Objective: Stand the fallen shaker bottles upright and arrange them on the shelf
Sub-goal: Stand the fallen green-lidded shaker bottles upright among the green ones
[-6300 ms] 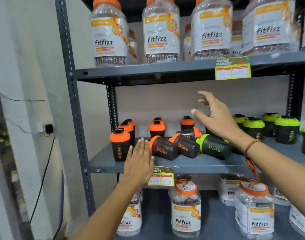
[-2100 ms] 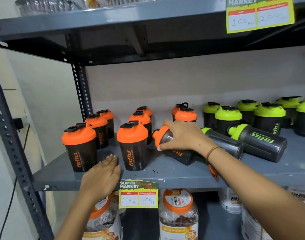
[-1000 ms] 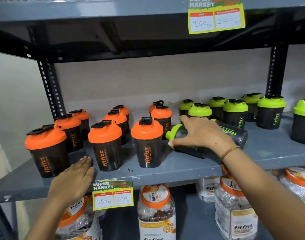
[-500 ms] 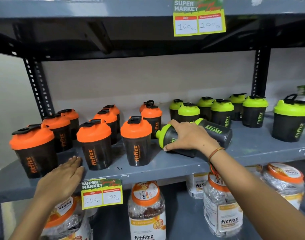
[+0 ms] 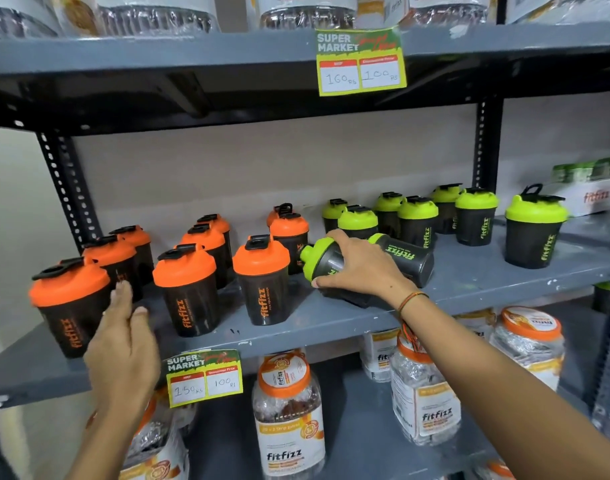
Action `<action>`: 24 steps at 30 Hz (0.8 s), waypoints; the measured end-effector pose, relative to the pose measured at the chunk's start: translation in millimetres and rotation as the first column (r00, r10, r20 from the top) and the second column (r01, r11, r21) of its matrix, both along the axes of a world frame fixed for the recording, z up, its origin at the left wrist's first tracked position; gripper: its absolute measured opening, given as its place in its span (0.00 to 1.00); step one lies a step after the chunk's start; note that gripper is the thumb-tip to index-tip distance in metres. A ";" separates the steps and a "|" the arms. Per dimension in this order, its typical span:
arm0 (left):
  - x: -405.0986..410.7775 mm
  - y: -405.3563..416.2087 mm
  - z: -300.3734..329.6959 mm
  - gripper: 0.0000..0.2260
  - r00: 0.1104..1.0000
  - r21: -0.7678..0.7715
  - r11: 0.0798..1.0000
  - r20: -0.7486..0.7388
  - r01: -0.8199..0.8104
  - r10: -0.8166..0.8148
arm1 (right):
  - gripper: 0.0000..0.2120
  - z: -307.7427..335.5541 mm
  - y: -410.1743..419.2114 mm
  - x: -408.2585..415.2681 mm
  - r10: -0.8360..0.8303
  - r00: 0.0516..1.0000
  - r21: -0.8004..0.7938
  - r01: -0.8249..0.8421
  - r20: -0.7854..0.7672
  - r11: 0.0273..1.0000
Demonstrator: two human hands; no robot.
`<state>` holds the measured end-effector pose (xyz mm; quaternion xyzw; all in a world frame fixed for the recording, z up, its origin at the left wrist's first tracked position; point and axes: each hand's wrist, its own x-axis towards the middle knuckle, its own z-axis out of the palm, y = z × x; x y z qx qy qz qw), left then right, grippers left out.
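On the grey middle shelf (image 5: 331, 329) a green-lidded black shaker bottle (image 5: 322, 259) lies on its side, lid pointing left. My right hand (image 5: 357, 268) grips it from above. A second green-lidded shaker (image 5: 405, 258) lies on its side just behind it. Several orange-lidded shakers (image 5: 262, 278) stand upright on the left, several green-lidded ones (image 5: 475, 216) upright at the back right. My left hand (image 5: 123, 344) hovers open in front of the shelf edge, beside the front-left orange shaker (image 5: 68, 306).
A yellow price tag (image 5: 205, 377) hangs on the shelf's front edge, another (image 5: 360, 62) on the shelf above. Clear Fitfizz jars (image 5: 288, 414) fill the lower shelf, and more jars stand on top. A black upright post (image 5: 66, 188) stands at the left.
My left hand has lifted off the shelf edge and risen a little. My right hand stays on the fallen green shaker, whose lid end has tipped slightly upward. The view shifted slightly.
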<state>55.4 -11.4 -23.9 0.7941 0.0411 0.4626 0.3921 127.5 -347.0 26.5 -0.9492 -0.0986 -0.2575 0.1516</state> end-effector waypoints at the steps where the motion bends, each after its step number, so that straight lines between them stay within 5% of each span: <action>1: -7.2 -13.0 5.6 0.24 0.997 0.006 1.000 0.073 0.029 -0.029 | 0.45 1.6 -1.6 -4.9 0.007 1.000 0.045 -0.008 0.011 0.999; 6: -33.7 -98.6 24.4 0.24 0.941 0.262 0.932 0.158 0.251 -0.298 | 0.46 10.4 -17.7 -29.0 -0.001 0.994 0.288 -0.031 0.109 0.957; 11: -17.6 -189.2 13.0 0.22 0.886 0.588 0.670 -0.214 0.454 -0.412 | 0.40 26.4 -56.1 -51.7 -0.120 0.938 0.504 -0.065 0.325 0.861; 15: 27.2 -228.9 -8.5 0.25 0.768 0.531 0.602 -0.597 0.596 -0.233 | 0.41 40.7 -104.4 -55.8 -0.230 0.896 0.581 -0.037 0.380 0.813; 24: 98.5 -247.4 -9.1 0.30 0.658 0.491 0.584 -0.746 0.646 -0.100 | 0.42 7.2 -195.7 -7.6 -0.252 0.945 0.662 0.053 0.208 0.748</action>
